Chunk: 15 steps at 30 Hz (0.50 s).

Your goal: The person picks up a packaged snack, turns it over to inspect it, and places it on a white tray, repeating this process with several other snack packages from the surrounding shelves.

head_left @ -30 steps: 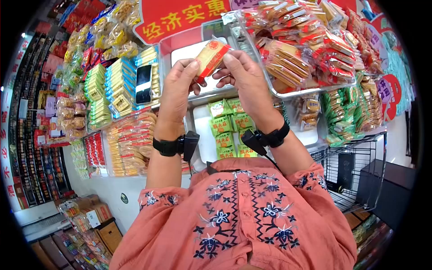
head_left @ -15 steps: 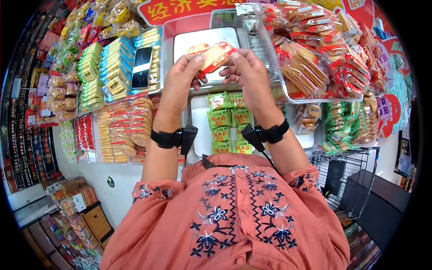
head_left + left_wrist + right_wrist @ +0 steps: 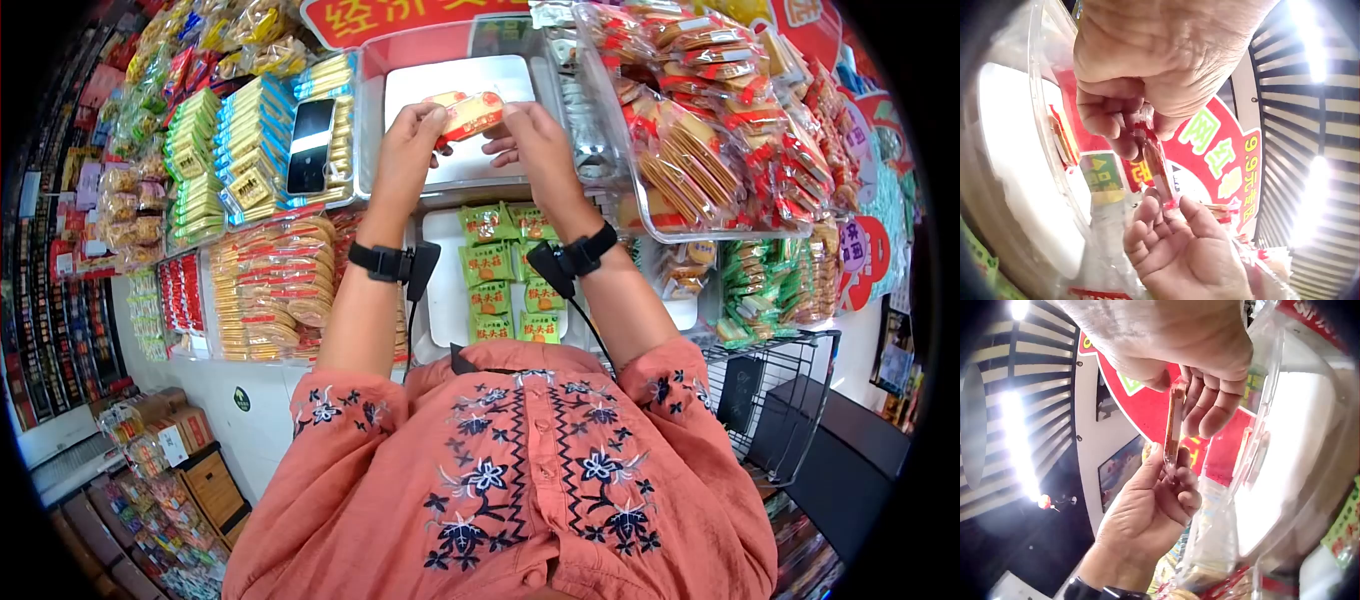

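A flat wrapped biscuit packet (image 3: 474,116), red and yellow, is held up between both hands over a clear bin (image 3: 372,110). My left hand (image 3: 404,150) pinches its left end with the thumb on the near face. At the opposite end, my right hand (image 3: 540,145) grips the wrapper between thumb and fingers. The left wrist view shows the packet (image 3: 1157,165) edge-on, its crimped end at the right thumb. A second similar packet (image 3: 1066,137) lies on the white pad (image 3: 1022,169) inside the bin; the held packet partly covers it in the head view.
Green packets (image 3: 490,265) fill a nearer tray. A heaped bin of red-wrapped biscuits (image 3: 690,150) stands right, its rim near my right forearm. A phone (image 3: 311,145) lies on the packets at left. A wire cart (image 3: 780,390) stands lower right.
Both hands have moved slightly away from the body with the packet, which now lies at a flatter slant. The head view has shifted, and the second packet in the bin has come into sight.
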### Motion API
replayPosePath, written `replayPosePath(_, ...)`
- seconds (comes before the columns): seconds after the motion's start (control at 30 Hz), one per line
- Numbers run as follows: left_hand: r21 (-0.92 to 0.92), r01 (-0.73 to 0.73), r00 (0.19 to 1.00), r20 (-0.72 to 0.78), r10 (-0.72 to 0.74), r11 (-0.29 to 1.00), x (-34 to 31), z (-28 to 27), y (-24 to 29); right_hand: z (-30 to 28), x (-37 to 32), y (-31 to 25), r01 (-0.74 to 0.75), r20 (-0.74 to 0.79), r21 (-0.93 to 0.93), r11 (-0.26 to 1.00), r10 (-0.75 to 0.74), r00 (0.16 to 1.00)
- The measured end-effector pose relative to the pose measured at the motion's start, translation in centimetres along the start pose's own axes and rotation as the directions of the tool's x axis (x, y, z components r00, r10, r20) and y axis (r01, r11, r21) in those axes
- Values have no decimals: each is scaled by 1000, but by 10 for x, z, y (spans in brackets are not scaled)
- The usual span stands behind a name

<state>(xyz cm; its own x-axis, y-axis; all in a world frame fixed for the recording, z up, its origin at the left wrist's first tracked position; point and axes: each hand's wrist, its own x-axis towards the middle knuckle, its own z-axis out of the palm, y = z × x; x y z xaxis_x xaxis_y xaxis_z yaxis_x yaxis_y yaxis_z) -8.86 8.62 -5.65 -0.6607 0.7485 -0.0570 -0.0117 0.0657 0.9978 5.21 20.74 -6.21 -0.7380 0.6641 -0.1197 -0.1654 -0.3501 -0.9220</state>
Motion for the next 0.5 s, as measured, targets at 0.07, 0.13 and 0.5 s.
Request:
replayPosePath(0.07,26,-7,1000,-27,8,1000,11,-2,-10,-1,15,12,6,-28,-74,997,-8,1000)
replayPosePath(0.13,45,-7,999,-45,9,999,18,-3,-20,-3,25,21,0,-41,-134,991,-6,999)
replayPosePath(0.5,152,7,987,-161,17,988,20,-1,-34,-6,31,35,-13,-44,-217,976,3,999)
